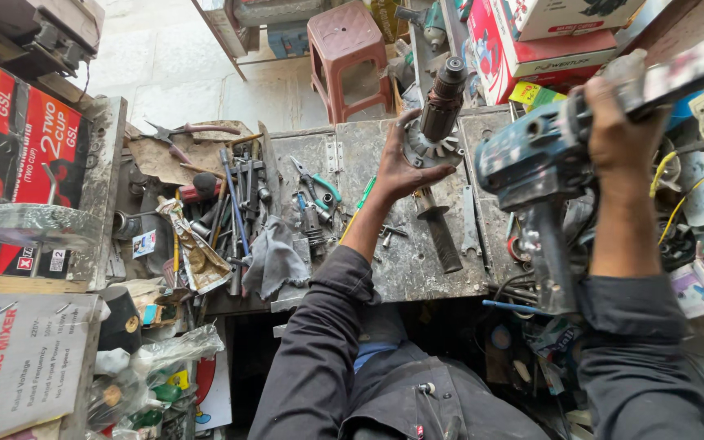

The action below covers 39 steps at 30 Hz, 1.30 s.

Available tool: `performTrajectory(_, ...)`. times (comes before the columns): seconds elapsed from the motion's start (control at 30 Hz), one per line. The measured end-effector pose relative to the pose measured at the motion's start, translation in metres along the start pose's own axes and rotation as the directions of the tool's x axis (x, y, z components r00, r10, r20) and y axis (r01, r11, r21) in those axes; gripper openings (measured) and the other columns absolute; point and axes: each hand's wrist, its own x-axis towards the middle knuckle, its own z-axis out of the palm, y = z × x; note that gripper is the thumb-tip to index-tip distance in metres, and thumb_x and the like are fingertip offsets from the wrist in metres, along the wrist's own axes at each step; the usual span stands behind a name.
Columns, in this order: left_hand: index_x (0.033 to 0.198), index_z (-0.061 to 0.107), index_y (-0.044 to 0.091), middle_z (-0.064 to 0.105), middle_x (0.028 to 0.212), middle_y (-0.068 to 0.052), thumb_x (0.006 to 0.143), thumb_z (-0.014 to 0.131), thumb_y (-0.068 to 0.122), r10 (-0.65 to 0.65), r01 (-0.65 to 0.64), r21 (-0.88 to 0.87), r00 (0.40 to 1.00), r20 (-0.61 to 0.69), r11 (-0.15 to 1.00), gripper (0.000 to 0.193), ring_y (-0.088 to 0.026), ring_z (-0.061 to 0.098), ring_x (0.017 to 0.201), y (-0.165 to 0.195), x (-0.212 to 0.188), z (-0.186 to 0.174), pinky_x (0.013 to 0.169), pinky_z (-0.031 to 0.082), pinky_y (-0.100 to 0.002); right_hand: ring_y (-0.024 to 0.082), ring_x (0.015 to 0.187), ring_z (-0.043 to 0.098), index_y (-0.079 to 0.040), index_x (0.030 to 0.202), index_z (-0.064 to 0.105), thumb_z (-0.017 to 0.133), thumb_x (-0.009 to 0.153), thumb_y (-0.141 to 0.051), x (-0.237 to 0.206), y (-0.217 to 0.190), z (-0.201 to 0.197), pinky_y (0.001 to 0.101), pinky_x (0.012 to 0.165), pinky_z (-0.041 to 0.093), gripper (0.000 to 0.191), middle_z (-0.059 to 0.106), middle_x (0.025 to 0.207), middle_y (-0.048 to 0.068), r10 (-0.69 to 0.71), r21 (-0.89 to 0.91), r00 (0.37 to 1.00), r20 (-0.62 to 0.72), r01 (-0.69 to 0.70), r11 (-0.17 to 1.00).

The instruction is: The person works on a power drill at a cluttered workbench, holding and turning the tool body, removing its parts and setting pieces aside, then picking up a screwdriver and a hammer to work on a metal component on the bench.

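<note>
Armature (440, 110) gripped in left hand (405, 167); right hand (619, 122) clasps blue grinder body (531, 163) beside it.

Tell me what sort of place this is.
Likely a power-tool repair workshop: the left hand holds a motor armature, the right hand a blue tool body, over a metal workbench strewn with hand tools.

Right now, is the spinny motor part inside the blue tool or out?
Out. The left hand holds the motor part apart from the blue tool gripped by the right hand.
</note>
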Motion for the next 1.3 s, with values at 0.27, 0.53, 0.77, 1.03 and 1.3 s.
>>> performTrajectory(0.27, 0.145, 0.054, 0.009, 0.049, 0.144, -0.012, 0.059, 0.100, 0.040, 0.150, -0.144, 0.233, 0.989, -0.008, 0.962, 0.103, -0.029, 0.053, 0.137, -0.012, 0.006, -0.011, 0.116, 0.047, -0.042, 0.015, 0.093, 0.070, -0.001, 0.109, 0.065, 0.072, 0.104, -0.010, -0.035, 0.068, 0.015, 0.0295, 0.088, 0.057, 0.013, 0.073, 0.103, 0.007, 0.148, -0.201, 0.989, -0.015, -0.148, 0.968)
performTrajectory(0.53, 0.136, 0.064, 0.007, 0.044, 0.146, -0.010, 0.061, 0.097, 0.040, 0.091, -0.093, 0.207, 0.996, 0.015, 0.974, 0.089, -0.026, 0.053, 0.137, -0.019, 0.014, -0.017, 0.113, 0.052, -0.040, 0.014, 0.089, 0.071, -0.003, 0.097, 0.067, 0.072, 0.102, -0.012, -0.064, 0.088, 0.016, 0.0297, 0.086, 0.056, 0.012, 0.076, 0.097, 0.007, 0.224, -0.280, 0.973, -0.056, -0.231, 0.932)
performTrajectory(0.77, 0.135, 0.065, 0.006, 0.044, 0.147, -0.009, 0.065, 0.097, 0.033, 0.072, -0.074, 0.086, 0.997, 0.022, 0.994, 0.082, -0.025, 0.057, 0.134, -0.017, 0.011, -0.023, 0.113, 0.053, -0.040, 0.013, 0.084, 0.068, 0.001, 0.093, 0.070, 0.074, 0.102, -0.012, -0.076, 0.101, 0.029, 0.0277, 0.081, 0.054, 0.016, 0.074, 0.093, 0.006, 0.139, -0.334, 0.989, -0.048, -0.147, 0.931)
performTrajectory(1.03, 0.142, 0.061, 0.007, 0.045, 0.147, -0.009, 0.064, 0.098, 0.032, 0.078, -0.079, 0.140, 0.997, 0.017, 0.987, 0.090, -0.026, 0.053, 0.139, -0.023, 0.012, -0.031, 0.116, 0.049, -0.039, 0.012, 0.075, 0.064, 0.001, 0.093, 0.074, 0.076, 0.101, -0.015, -0.083, 0.132, 0.036, 0.0290, 0.070, 0.049, 0.018, 0.070, 0.082, 0.004, 0.207, -0.434, 0.977, -0.055, -0.210, 0.876)
performTrajectory(1.3, 0.152, 0.049, 0.009, 0.045, 0.144, -0.009, 0.063, 0.100, 0.032, 0.036, -0.036, 0.071, 0.999, 0.012, 0.997, 0.105, -0.026, 0.052, 0.139, -0.026, 0.006, -0.040, 0.117, 0.048, -0.039, 0.013, 0.080, 0.070, 0.000, 0.096, 0.075, 0.074, 0.100, -0.014, -0.081, 0.149, 0.045, 0.0287, 0.074, 0.053, 0.016, 0.075, 0.087, 0.004, 0.155, -0.411, 0.988, 0.004, -0.140, 0.901)
